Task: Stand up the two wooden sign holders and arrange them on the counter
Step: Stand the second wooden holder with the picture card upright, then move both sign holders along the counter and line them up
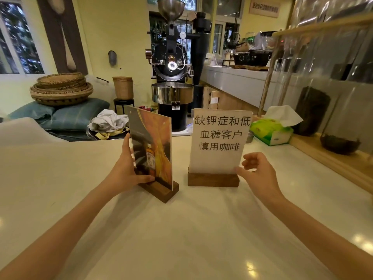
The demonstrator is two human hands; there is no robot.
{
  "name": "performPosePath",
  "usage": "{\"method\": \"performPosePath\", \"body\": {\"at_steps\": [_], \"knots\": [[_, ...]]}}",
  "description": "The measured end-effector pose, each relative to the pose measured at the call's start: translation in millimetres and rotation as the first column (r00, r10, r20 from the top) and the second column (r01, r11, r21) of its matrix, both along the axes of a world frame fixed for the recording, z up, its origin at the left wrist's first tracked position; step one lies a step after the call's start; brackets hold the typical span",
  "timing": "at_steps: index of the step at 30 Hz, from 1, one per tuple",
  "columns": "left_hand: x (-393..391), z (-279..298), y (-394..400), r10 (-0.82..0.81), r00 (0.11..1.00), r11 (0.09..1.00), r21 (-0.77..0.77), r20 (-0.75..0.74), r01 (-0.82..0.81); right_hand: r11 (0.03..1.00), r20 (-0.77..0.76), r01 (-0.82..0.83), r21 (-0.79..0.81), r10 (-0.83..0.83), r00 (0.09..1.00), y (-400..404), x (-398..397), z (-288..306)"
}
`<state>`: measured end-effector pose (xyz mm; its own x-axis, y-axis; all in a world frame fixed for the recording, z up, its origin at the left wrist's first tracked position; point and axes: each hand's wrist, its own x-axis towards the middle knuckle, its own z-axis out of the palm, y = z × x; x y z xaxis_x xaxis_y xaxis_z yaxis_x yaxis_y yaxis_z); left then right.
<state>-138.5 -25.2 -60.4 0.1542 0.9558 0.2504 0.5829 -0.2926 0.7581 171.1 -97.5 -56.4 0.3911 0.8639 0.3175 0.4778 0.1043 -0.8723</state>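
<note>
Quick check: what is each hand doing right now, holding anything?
Left hand: closed on the picture sign holder, gripping its left edge.
Right hand: open, thumb touching the text sign holder at its lower right corner, not gripping.

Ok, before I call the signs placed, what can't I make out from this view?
All in the head view:
- Left hand: its fingers go behind the picture sign, so the grip is unclear.
- Right hand: touching the text sign or just beside it, cannot tell.
- Picture sign's small print: too blurred.
- Jars far right: blurred by glare.
- Both forearms: cut off by the bottom edge.
</note>
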Motion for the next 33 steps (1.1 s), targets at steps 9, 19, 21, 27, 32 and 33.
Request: {"method": "performPosePath", "body": {"at_steps": [9,19,21,27,32,33], "knots": [[-0.3,-3.6,0.6,0.047,0.998,0.998,0.036,-0.046,-0.045,0.943,-0.066,-0.306,-0.131,0.299,0.952,23.8,10.8,-4.2],[15.6,-3.1,11.8,0.036,0.999,0.999,0.029,-0.032,-0.036,0.945,-0.019,-0.292,-0.145,0.292,0.956,22.5,31.7,6.1],[22.2,-3.1,15.2,0.028,0.999,0.999,0.030,-0.026,-0.027,0.950,-0.008,-0.276,-0.146,0.278,0.961,19.8,37.9,6.3],[51.8,-2.4,26.7,-0.026,1.000,0.996,0.083,0.010,0.025,0.957,0.058,-0.254,-0.142,0.264,0.963,10.5,61.5,7.1],[88.5,-2.7,42.2,-0.079,0.997,0.994,0.083,0.023,0.077,0.971,0.080,-0.195,-0.139,0.208,0.975,3.7,86.8,6.6],[97.1,-2.7,45.4,-0.097,0.995,0.991,0.090,0.021,0.095,0.975,0.077,-0.179,-0.133,0.190,0.979,2.3,92.2,6.2]]}}
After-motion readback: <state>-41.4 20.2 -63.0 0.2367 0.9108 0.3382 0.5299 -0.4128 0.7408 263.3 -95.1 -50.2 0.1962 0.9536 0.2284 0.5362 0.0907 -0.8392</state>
